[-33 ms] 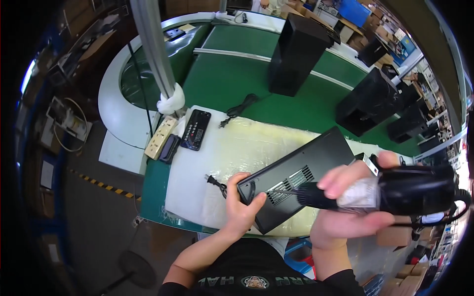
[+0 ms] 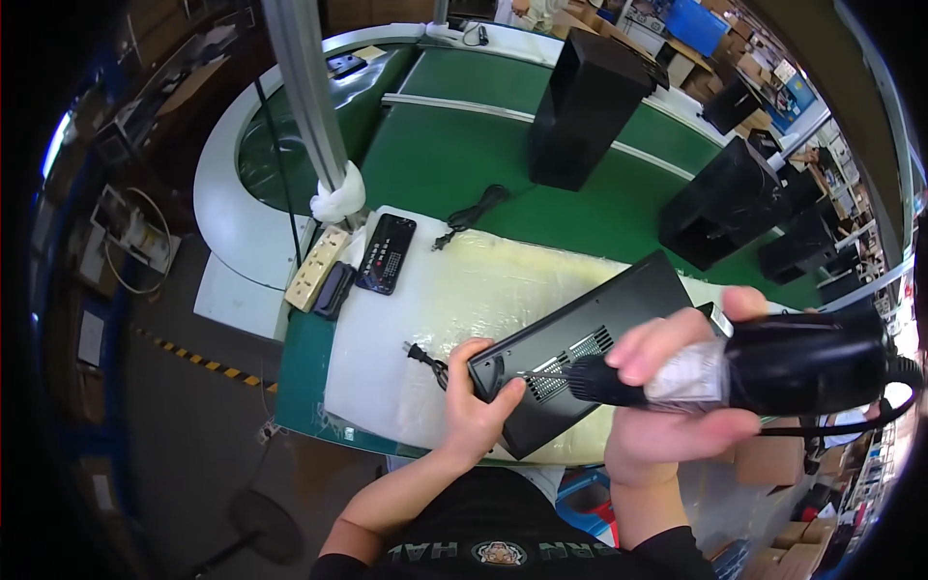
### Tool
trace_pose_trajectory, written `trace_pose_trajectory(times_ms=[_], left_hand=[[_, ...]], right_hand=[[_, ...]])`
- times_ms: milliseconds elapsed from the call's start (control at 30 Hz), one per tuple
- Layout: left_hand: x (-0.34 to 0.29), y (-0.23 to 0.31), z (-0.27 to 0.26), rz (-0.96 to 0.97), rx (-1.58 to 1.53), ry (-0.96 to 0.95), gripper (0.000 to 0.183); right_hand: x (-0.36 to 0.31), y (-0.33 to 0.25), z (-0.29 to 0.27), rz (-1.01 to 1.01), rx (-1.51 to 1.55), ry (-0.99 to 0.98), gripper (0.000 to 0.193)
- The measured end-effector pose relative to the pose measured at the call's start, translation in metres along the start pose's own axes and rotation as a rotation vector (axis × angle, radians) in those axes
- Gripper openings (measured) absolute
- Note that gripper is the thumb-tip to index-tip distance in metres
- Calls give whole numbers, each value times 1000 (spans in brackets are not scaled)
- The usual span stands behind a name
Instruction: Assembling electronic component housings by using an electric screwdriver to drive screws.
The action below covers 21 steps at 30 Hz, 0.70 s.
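Black flat case (image 2: 570, 333), with slotted vents in its upper face, lying aslant across a pale foam mat (image 2: 377, 367) at the near edge of the bench (image 2: 435, 145), whose top is green. Hands: two, apart from each other, both occupied. Left hand (image 2: 476, 420): gripping the case by its left end, thumb on the upper face, fingers round the edge. Right hand (image 2: 665, 443): wrapped round a black power screwdriver (image 2: 807, 365) with a clear band about its body, held nearly level above the case, its thin bit pointing left toward the end near the left thumb; whether the tip touches cannot be told. Just beside the left fingers, on the mat: one black plug (image 2: 416, 353) with cord. At the mat's upper left corner: a black button panel (image 2: 387, 253); next to it, a cream power strip (image 2: 317, 269). Beyond the mat's far edge: a bundled black cable (image 2: 474, 213). Farther along the bench: a tall black cabinet (image 2: 588, 111), upright, and to its right an open-fronted black box (image 2: 720, 203).
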<state>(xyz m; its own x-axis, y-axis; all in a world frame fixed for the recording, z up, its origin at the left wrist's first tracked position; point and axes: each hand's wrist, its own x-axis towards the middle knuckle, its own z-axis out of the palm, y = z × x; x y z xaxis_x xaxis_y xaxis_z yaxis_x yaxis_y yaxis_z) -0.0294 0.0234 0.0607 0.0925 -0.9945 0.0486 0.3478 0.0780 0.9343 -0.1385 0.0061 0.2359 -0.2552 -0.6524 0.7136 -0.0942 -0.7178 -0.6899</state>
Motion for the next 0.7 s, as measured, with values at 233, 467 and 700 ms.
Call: trace_pose_trajectory(times_ms=[233,467,700], left_hand=[[0,-11,1,44,36,-17,59],[-2,-14,0,41,88,4,59],[4,-5,-26,109,182,-216,66]], right_hand=[[1,18,28,114,-176,-205,85],[-5,35,41,98,-36,-325,74],[-8,52,33,89,174,-478,74]])
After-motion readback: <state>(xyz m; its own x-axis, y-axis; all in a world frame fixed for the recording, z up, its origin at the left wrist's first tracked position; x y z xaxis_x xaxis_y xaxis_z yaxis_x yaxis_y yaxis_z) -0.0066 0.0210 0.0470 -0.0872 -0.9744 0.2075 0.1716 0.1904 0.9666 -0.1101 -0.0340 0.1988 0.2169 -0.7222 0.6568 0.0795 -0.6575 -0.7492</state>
